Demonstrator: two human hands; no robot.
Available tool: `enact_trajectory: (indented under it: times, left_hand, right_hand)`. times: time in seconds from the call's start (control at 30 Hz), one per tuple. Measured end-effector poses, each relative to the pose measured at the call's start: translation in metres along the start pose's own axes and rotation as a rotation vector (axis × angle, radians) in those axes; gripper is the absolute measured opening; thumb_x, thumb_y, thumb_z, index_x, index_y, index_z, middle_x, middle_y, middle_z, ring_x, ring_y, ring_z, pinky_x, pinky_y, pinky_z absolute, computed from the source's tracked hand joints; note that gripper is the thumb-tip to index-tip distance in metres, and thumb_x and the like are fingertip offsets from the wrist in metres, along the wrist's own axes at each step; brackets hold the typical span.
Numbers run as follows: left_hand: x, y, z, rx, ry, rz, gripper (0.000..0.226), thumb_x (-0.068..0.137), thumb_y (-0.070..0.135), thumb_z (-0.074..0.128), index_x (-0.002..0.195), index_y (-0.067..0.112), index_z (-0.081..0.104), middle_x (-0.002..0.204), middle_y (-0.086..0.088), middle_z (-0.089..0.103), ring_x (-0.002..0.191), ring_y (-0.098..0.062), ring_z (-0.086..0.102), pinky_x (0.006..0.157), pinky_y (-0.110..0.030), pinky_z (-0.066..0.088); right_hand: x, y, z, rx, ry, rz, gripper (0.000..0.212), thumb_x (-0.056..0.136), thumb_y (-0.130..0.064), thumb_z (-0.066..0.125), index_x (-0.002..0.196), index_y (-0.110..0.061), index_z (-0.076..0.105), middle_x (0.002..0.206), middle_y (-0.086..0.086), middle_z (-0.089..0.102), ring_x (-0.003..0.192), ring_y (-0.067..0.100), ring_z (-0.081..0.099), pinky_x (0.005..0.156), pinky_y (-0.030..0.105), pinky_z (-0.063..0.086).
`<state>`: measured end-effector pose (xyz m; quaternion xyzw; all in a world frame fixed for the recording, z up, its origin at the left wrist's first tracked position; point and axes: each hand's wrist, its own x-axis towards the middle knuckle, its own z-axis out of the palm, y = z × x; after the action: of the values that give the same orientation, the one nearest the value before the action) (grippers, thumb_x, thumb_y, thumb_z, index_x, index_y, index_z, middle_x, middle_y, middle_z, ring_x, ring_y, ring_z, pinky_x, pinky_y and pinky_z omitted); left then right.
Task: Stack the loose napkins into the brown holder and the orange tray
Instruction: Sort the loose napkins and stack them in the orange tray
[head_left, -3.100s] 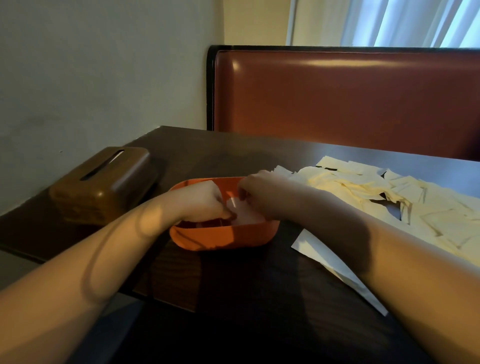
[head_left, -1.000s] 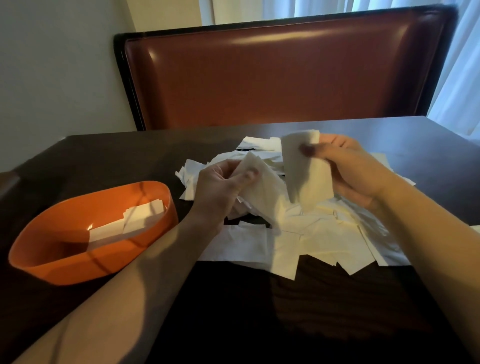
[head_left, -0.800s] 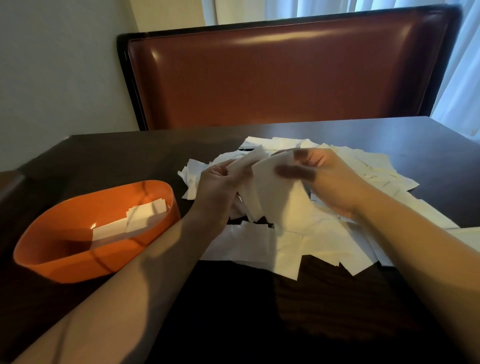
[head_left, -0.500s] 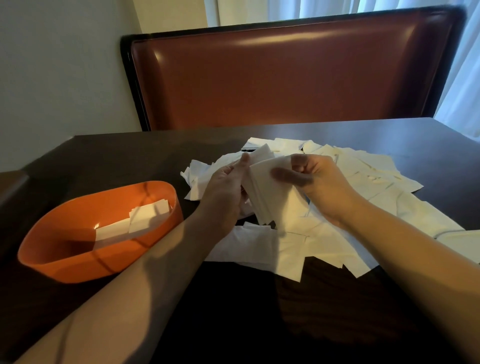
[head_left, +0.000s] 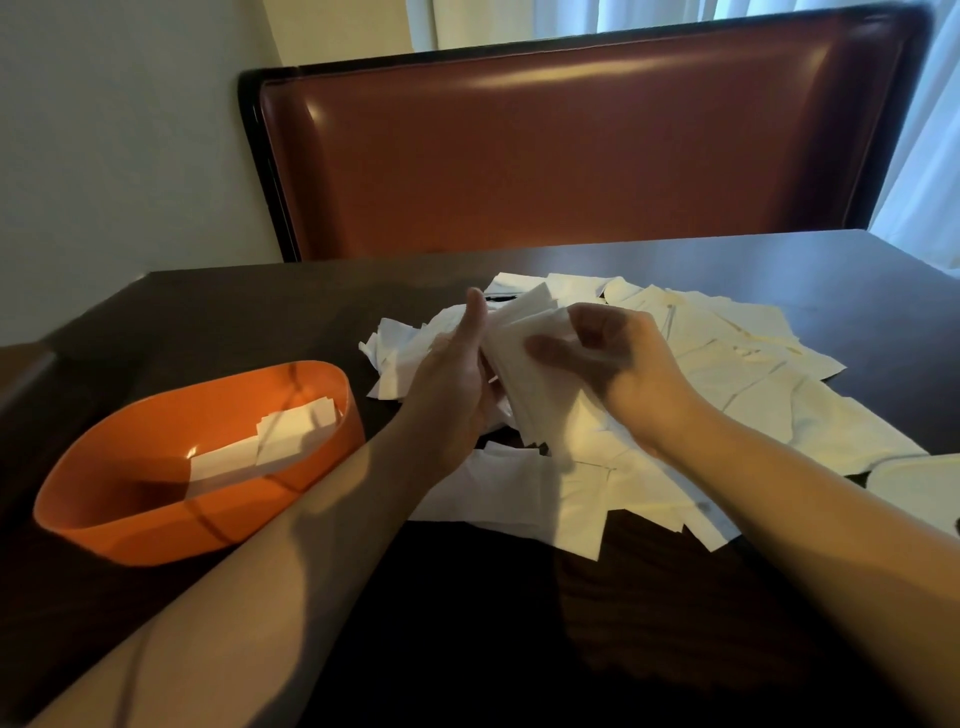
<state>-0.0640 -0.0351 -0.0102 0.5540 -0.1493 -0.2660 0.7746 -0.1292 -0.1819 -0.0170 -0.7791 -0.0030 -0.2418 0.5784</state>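
Above the loose napkins (head_left: 701, 374), both hands (head_left: 545, 369) grip a napkin bundle (head_left: 524, 364).

Inspection of my own limbs from the head view: both forearms were bare up to the lower frame edge, with no sleeve or cuff showing. My left hand (head_left: 452, 384) carried no glove, ring or band that I could make out. My right hand (head_left: 618, 374) was likewise ungloved, its wrist without watch or bracelet. Fingertips on the right were motion-blurred, so nail detail could not be recorded. Shadow bands crossed the left forearm.
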Motion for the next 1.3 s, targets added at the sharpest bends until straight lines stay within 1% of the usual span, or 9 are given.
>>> enact_trajectory:
  times: [0.1, 0.23, 0.37, 0.5, 0.57, 0.7, 0.9, 1.2, 1.3]
  left_hand:
    - [-0.003, -0.001, -0.001, 0.108, -0.110, 0.076, 0.039, 0.091, 0.046, 0.054, 0.114, 0.016, 0.065, 0.118, -0.016, 0.067, 0.114, -0.032, 0.063, 0.096, -0.053, 0.052]
    - [-0.004, -0.001, -0.001, 0.188, -0.129, 0.170, 0.021, 0.096, 0.004, 0.053, 0.104, 0.015, 0.068, 0.091, 0.004, 0.076, 0.085, -0.008, 0.071, 0.075, -0.028, 0.059]
    - [-0.005, 0.000, 0.001, 0.181, -0.096, 0.178, 0.021, 0.098, 0.011, 0.052, 0.106, 0.021, 0.069, 0.092, 0.003, 0.074, 0.087, -0.015, 0.068, 0.076, -0.041, 0.061]
    - [-0.006, 0.000, -0.001, 0.092, -0.177, 0.033, 0.029, 0.085, 0.033, 0.060, 0.112, 0.023, 0.063, 0.094, -0.005, 0.072, 0.084, -0.022, 0.070, 0.067, -0.046, 0.060]
    - [-0.009, 0.002, 0.001, 0.036, -0.252, -0.070, 0.036, 0.083, 0.033, 0.061, 0.117, 0.022, 0.058, 0.093, -0.006, 0.072, 0.084, -0.022, 0.070, 0.068, -0.045, 0.059]
    - [-0.018, 0.004, 0.006, -0.127, -0.347, -0.221, 0.027, 0.091, 0.033, 0.045, 0.109, 0.019, 0.061, 0.084, -0.008, 0.075, 0.076, -0.024, 0.073, 0.060, -0.045, 0.061]
    - [-0.020, 0.001, 0.009, -0.136, -0.438, -0.241, 0.036, 0.085, 0.035, 0.046, 0.084, 0.026, 0.081, 0.085, -0.004, 0.074, 0.078, -0.022, 0.070, 0.059, -0.044, 0.058]
    - [-0.017, -0.001, 0.015, 0.039, -0.307, -0.250, 0.035, 0.081, 0.034, 0.055, 0.111, 0.016, 0.059, 0.098, -0.010, 0.063, 0.080, -0.024, 0.062, 0.054, -0.036, 0.055]
    - [-0.017, -0.003, 0.016, 0.072, -0.333, -0.253, 0.036, 0.082, 0.035, 0.058, 0.112, 0.016, 0.059, 0.102, -0.010, 0.063, 0.085, -0.025, 0.063, 0.056, -0.037, 0.056]
  right_hand:
    - [0.001, 0.003, 0.000, 0.009, 0.066, 0.003, 0.019, 0.088, -0.021, 0.074, 0.100, -0.008, 0.069, 0.094, 0.007, 0.073, 0.092, 0.027, 0.067, 0.084, 0.045, 0.059]
    - [0.002, -0.001, -0.003, 0.214, 0.052, 0.095, 0.038, 0.089, -0.015, 0.071, 0.122, -0.006, 0.055, 0.100, 0.019, 0.071, 0.082, 0.018, 0.068, 0.067, 0.022, 0.056]
    - [0.001, -0.008, -0.005, 0.174, 0.012, 0.059, 0.026, 0.090, -0.015, 0.069, 0.113, -0.003, 0.066, 0.099, 0.009, 0.073, 0.085, 0.010, 0.068, 0.072, 0.023, 0.055]
    - [-0.001, -0.014, -0.007, 0.337, 0.007, 0.089, 0.025, 0.090, -0.013, 0.068, 0.113, -0.002, 0.066, 0.108, 0.016, 0.070, 0.104, 0.034, 0.066, 0.094, 0.051, 0.055]
    - [-0.002, -0.016, -0.006, 0.312, 0.016, 0.096, 0.023, 0.089, -0.016, 0.069, 0.110, -0.006, 0.067, 0.107, 0.015, 0.071, 0.102, 0.032, 0.067, 0.090, 0.058, 0.054]
    - [-0.002, -0.018, -0.007, 0.185, 0.052, 0.114, 0.026, 0.088, -0.023, 0.071, 0.111, -0.011, 0.067, 0.105, 0.004, 0.072, 0.099, 0.019, 0.069, 0.079, 0.039, 0.061]
    - [0.003, -0.024, -0.011, 0.102, 0.130, 0.139, 0.020, 0.094, -0.033, 0.062, 0.102, -0.015, 0.069, 0.104, 0.002, 0.069, 0.102, 0.022, 0.063, 0.089, 0.038, 0.053]
    - [0.005, -0.024, -0.018, -0.088, 0.149, 0.084, 0.023, 0.097, -0.031, 0.060, 0.109, -0.016, 0.072, 0.102, 0.000, 0.072, 0.088, 0.010, 0.066, 0.057, 0.015, 0.052]
    - [0.006, -0.027, -0.024, -0.043, 0.128, 0.051, 0.022, 0.096, -0.029, 0.061, 0.107, -0.014, 0.073, 0.100, -0.001, 0.073, 0.082, 0.004, 0.068, 0.061, 0.011, 0.051]
